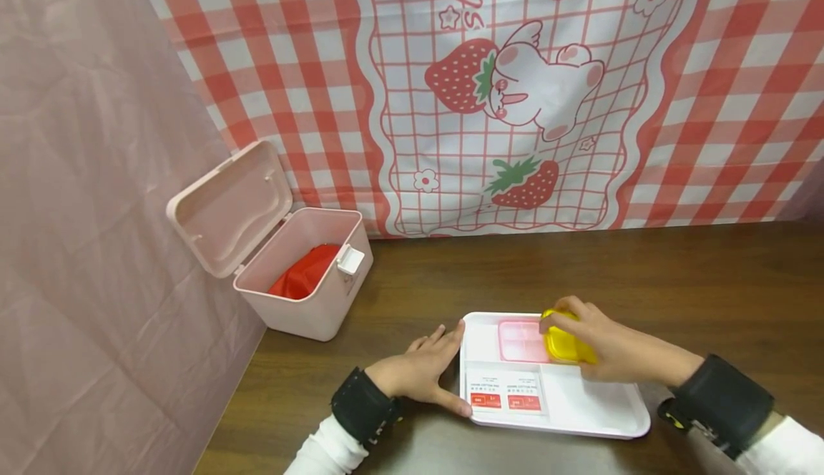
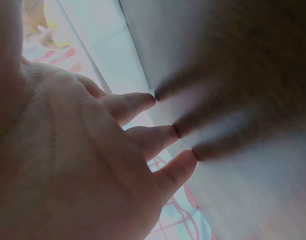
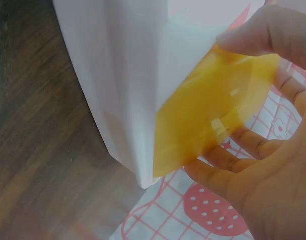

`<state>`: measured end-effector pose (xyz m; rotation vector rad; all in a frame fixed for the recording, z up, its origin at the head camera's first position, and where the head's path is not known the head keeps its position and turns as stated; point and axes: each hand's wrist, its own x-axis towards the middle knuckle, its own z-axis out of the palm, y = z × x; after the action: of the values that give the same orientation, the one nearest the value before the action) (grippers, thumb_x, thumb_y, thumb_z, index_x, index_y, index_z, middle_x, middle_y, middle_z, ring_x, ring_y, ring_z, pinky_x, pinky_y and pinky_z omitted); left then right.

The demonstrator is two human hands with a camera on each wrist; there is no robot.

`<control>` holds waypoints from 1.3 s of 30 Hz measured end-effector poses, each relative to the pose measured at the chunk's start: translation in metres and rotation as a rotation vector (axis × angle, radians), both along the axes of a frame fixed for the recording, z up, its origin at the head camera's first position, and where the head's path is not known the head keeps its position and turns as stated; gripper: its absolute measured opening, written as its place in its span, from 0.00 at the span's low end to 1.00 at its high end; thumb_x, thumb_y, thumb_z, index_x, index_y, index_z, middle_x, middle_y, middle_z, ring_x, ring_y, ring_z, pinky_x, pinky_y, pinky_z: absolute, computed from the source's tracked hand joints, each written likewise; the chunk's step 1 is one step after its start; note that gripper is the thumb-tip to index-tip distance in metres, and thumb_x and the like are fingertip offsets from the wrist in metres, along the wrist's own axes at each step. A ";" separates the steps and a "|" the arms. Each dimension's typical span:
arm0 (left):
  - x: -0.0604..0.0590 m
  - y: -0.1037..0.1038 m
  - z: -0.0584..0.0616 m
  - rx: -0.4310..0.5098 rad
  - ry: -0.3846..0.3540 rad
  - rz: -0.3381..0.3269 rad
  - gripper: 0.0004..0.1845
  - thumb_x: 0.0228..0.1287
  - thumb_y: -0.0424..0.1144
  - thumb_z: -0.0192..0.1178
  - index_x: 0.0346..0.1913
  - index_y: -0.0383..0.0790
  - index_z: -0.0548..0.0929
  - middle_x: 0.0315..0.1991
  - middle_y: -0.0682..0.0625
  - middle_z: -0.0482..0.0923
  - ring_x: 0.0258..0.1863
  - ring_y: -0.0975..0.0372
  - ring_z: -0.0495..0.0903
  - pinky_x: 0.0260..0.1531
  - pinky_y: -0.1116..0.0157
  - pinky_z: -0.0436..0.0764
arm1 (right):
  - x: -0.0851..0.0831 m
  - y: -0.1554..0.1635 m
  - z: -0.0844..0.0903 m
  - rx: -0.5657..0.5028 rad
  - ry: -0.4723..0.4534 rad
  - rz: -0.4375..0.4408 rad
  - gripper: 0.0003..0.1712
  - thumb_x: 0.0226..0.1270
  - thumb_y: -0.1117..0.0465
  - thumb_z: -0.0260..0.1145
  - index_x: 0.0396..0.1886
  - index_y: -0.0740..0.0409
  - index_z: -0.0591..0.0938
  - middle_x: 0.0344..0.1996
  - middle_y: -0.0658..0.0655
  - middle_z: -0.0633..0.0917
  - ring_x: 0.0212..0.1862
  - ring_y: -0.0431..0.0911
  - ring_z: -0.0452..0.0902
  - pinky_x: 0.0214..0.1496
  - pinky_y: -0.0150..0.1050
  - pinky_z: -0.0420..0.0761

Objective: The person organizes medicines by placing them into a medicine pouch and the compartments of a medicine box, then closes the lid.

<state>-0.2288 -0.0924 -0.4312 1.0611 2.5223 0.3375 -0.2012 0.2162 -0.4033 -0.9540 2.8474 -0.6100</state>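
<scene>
A strawberry-and-rabbit gingham cloth point(image 1: 515, 96) hangs behind a dark wood worktop point(image 1: 644, 275), where one person works over a white compartment tray point(image 1: 579, 407) at the near edge. At the left end of the worktop stands one pink storage box point(image 1: 315, 296), its hinged lid point(image 1: 228, 207) thrown open and something red point(image 1: 304, 272) lying inside. The tray sits well apart from the box and holds three kinds of item: one pink translucent pill case point(image 1: 520, 339) in the back compartment, two paper packets with red labels point(image 1: 505, 391) side by side in the front left compartment, and one yellow translucent case point(image 1: 566, 346). The right hand point(image 1: 601, 350) has its fingers curled over the yellow case, gripping it just beside the pink one, at or just above the tray's back right section; the wrist view shows the thumb and fingers pinching its edges. The left hand point(image 1: 425, 371) lies flat with straight fingers against the tray's left rim, steadying it and holding nothing. Judging by the layout, the sorting appears partly done: the box is already opened, three items sit in the tray, and the yellow case is the piece in hand, while the red item remains in the box.
</scene>
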 end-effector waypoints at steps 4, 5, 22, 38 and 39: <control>0.000 0.000 0.000 -0.001 0.001 0.000 0.63 0.45 0.63 0.64 0.72 0.39 0.33 0.73 0.47 0.38 0.71 0.47 0.40 0.66 0.46 0.50 | 0.000 -0.003 0.001 0.036 -0.003 -0.023 0.36 0.42 0.65 0.73 0.55 0.46 0.71 0.54 0.63 0.65 0.48 0.56 0.65 0.41 0.55 0.78; 0.000 0.000 0.000 -0.001 0.000 0.000 0.63 0.45 0.63 0.64 0.72 0.39 0.33 0.73 0.47 0.38 0.71 0.47 0.40 0.66 0.46 0.50 | 0.000 -0.004 0.002 0.043 -0.002 -0.030 0.36 0.43 0.64 0.73 0.55 0.46 0.71 0.53 0.62 0.65 0.47 0.55 0.65 0.41 0.54 0.79; 0.001 0.001 0.002 0.000 -0.004 0.003 0.63 0.45 0.63 0.64 0.72 0.39 0.34 0.73 0.47 0.37 0.71 0.47 0.40 0.66 0.46 0.50 | -0.006 -0.012 0.003 0.187 0.109 0.006 0.29 0.46 0.53 0.72 0.51 0.31 0.78 0.48 0.58 0.70 0.43 0.49 0.65 0.39 0.46 0.74; 0.001 0.002 0.001 -0.006 -0.009 0.013 0.63 0.45 0.63 0.64 0.72 0.40 0.34 0.73 0.48 0.38 0.72 0.48 0.40 0.66 0.47 0.49 | -0.007 -0.010 -0.004 0.251 0.128 0.059 0.36 0.49 0.52 0.71 0.60 0.27 0.70 0.53 0.61 0.68 0.48 0.51 0.62 0.44 0.50 0.70; 0.001 0.002 0.001 -0.007 -0.009 0.014 0.63 0.45 0.63 0.64 0.72 0.40 0.34 0.73 0.48 0.38 0.72 0.48 0.40 0.66 0.47 0.49 | -0.007 -0.010 -0.005 0.244 0.138 0.064 0.36 0.50 0.52 0.70 0.60 0.27 0.70 0.53 0.60 0.68 0.48 0.50 0.63 0.44 0.49 0.70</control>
<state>-0.2282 -0.0908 -0.4307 1.0380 2.5220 0.3366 -0.2082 0.2066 -0.4080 -1.0762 2.9051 -0.1901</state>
